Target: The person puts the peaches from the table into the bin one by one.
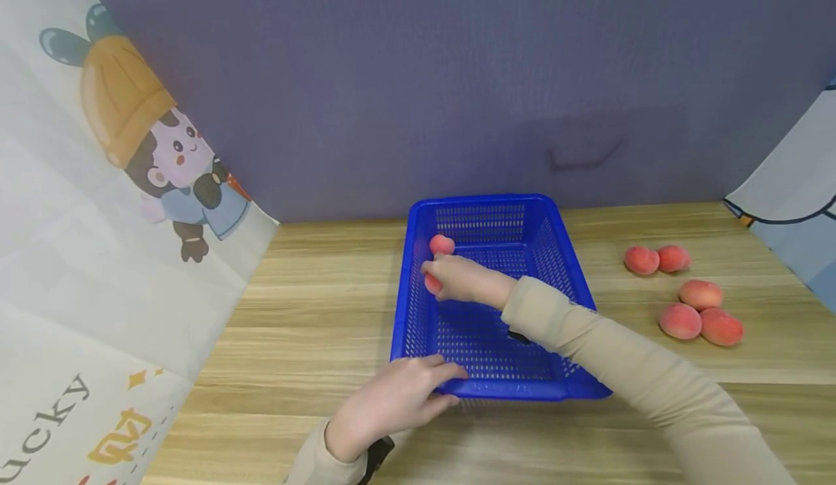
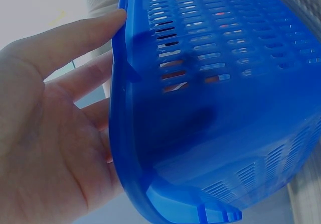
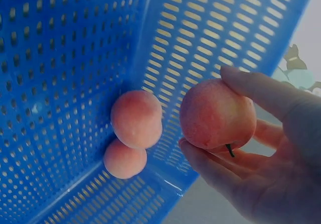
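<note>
A blue plastic basket [image 1: 499,389] with slotted walls stands on the wooden table. My right hand [image 1: 457,278] is inside it near the left wall, holding a peach [image 3: 215,114] between thumb and fingers; a dark stem shows on the fruit. Two more peaches [image 3: 136,118] lie touching in the basket's far left corner, beside the held one and apart from it. At the near left corner my left hand [image 1: 401,392] grips the basket's rim, thumb on one side and fingers on the other, as the left wrist view shows [image 2: 60,118].
Several peaches lie on the table right of the basket: a touching pair [image 1: 642,260] farther back and a cluster [image 1: 681,322] nearer. A grey-purple panel [image 1: 457,86] rises behind the basket. A white printed sheet [image 1: 98,289] borders the table on the left.
</note>
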`<state>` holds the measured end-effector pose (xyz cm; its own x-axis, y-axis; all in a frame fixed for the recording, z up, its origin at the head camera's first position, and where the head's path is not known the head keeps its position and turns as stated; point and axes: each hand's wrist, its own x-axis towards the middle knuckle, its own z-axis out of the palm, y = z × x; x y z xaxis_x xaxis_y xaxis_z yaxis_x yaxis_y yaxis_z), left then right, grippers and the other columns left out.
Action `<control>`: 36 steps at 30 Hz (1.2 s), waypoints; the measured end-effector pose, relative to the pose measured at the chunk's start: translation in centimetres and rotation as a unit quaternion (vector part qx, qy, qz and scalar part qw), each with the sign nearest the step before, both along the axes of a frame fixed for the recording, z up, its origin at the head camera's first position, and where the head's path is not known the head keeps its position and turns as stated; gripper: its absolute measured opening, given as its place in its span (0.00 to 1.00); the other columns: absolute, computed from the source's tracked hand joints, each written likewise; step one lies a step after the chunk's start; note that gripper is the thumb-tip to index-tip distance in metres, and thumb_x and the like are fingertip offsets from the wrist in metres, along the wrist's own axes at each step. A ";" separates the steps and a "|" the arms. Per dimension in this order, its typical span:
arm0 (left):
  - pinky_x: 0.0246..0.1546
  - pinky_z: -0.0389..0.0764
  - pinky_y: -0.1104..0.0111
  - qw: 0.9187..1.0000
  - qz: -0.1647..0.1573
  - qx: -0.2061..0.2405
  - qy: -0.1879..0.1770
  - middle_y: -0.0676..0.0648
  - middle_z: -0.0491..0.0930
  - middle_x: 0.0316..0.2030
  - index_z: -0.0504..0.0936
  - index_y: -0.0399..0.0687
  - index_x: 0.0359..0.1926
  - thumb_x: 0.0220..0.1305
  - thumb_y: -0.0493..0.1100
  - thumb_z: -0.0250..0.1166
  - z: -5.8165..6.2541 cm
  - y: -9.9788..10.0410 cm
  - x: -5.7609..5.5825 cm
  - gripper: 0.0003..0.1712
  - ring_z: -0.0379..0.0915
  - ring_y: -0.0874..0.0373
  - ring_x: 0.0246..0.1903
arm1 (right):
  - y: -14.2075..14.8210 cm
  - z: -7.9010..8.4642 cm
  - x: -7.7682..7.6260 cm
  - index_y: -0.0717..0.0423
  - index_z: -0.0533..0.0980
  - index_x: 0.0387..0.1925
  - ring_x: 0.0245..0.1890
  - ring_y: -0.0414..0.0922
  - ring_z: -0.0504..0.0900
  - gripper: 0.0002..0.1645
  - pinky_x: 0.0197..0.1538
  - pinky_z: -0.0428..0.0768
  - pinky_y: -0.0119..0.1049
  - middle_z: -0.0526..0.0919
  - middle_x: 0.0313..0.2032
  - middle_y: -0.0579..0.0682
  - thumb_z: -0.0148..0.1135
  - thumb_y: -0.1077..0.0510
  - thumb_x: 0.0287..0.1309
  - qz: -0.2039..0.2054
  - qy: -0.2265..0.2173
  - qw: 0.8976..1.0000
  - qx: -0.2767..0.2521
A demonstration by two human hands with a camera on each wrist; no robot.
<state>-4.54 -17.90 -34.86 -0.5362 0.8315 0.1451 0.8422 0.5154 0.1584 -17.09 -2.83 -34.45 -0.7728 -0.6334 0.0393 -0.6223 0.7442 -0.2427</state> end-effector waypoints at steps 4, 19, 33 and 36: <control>0.28 0.72 0.78 1.000 -0.001 0.002 0.001 0.55 0.76 0.29 0.78 0.51 0.42 0.53 0.47 0.63 0.0 0.0 0.0 0.15 0.73 0.67 0.28 | -0.3 -0.7 0.1 0.61 0.73 0.39 0.28 0.46 0.74 0.21 0.34 0.75 0.39 0.73 0.31 0.55 0.64 0.64 0.36 -0.004 0.009 1.000 -0.001; 0.27 0.71 0.80 1.000 -0.004 0.003 -0.009 0.55 0.76 0.29 0.78 0.51 0.42 0.53 0.47 0.62 -0.1 0.0 -0.1 0.14 0.72 0.68 0.27 | -0.9 -2.3 0.5 0.61 0.72 0.34 0.27 0.47 0.74 0.18 0.34 0.75 0.39 0.70 0.26 0.49 0.68 0.62 0.37 -0.011 -0.024 1.000 0.004; 0.29 0.72 0.79 1.000 0.002 0.002 -0.022 0.54 0.76 0.30 0.78 0.50 0.43 0.53 0.46 0.62 0.2 0.1 -0.1 0.15 0.72 0.67 0.27 | -1.4 -3.5 0.9 0.58 0.71 0.28 0.23 0.46 0.74 0.14 0.31 0.76 0.39 0.70 0.23 0.48 0.68 0.61 0.39 -0.035 -0.016 0.999 -0.004; 0.29 0.72 0.79 1.000 0.002 0.002 -0.020 0.54 0.77 0.30 0.78 0.50 0.43 0.53 0.46 0.63 0.2 0.1 -0.1 0.15 0.72 0.67 0.28 | -1.4 -3.6 0.9 0.55 0.69 0.24 0.22 0.46 0.74 0.14 0.29 0.75 0.38 0.69 0.22 0.47 0.68 0.61 0.38 -0.033 -0.007 0.999 -0.003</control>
